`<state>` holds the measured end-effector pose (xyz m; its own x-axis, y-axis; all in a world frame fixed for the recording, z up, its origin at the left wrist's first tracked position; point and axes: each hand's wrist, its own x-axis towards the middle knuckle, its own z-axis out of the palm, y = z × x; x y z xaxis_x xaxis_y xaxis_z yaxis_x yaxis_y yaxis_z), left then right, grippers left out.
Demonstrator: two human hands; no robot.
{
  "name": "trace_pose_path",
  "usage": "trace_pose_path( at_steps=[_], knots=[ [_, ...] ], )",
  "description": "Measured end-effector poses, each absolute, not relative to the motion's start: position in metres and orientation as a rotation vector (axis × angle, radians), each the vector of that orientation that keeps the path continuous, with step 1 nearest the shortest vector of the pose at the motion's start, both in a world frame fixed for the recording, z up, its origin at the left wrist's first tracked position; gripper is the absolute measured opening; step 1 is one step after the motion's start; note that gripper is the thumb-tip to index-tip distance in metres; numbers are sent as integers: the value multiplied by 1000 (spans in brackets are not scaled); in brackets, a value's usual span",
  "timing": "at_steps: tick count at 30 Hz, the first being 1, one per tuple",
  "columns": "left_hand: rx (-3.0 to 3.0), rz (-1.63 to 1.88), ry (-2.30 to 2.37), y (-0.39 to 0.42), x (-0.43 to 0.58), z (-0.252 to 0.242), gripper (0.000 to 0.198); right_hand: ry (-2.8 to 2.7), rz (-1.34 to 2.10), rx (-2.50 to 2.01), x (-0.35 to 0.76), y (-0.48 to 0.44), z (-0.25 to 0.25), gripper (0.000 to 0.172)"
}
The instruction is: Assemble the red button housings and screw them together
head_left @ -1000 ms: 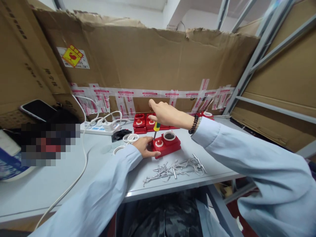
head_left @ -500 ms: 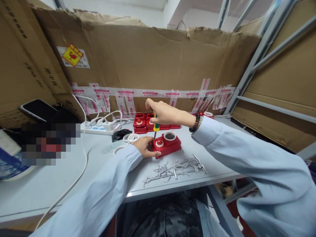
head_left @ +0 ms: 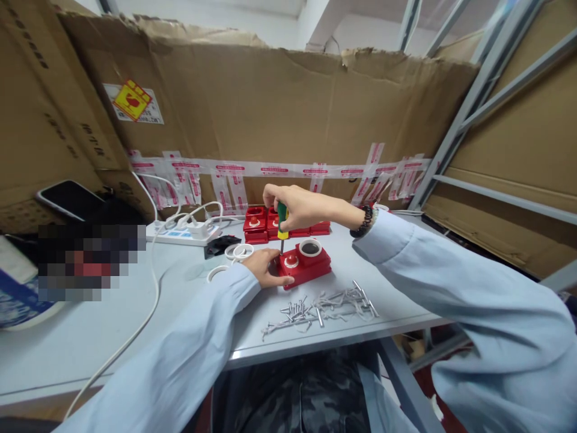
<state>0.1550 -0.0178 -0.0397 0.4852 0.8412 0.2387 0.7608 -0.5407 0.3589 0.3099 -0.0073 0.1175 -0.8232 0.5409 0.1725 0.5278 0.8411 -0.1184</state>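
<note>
A red plastic housing [head_left: 311,266] with two round sockets lies on the light grey table [head_left: 112,325]. My left hand [head_left: 265,265] grips its left end and holds it down. My right hand [head_left: 297,205] is closed round the green and yellow handle of a screwdriver [head_left: 282,220]. The screwdriver stands upright with its tip at the housing's left corner. A black bead bracelet sits on my right wrist.
A pile of loose screws and white ties [head_left: 322,304] lies in front of the housing. More red housings [head_left: 270,224] stand behind, with white rings [head_left: 240,252], a white power strip [head_left: 183,233] and its cable. Cardboard walls the back; a metal rack [head_left: 469,108] stands at the right.
My right hand has dropped and closed further round the screwdriver handle, its forefinger curling in. The left hand and the housing have stayed put.
</note>
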Motion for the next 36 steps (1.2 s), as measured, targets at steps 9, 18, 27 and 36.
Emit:
trace_pose_path(
  at_steps=[9,18,27,36],
  knots=[
    [2544,566,1397,-18,155,-41,52,-2701,36,-795,311,-2,112,34],
    [2544,556,1383,-16,153,-43,51,-2654,-61,-1030,311,-6,111,30],
    [2532,492,1426,-21,156,-34,51,-2730,2,-1056,311,-12,120,25],
    [2507,525,1407,-22,156,-33,49,-2689,-18,-1041,311,-10,115,25]
  ],
)
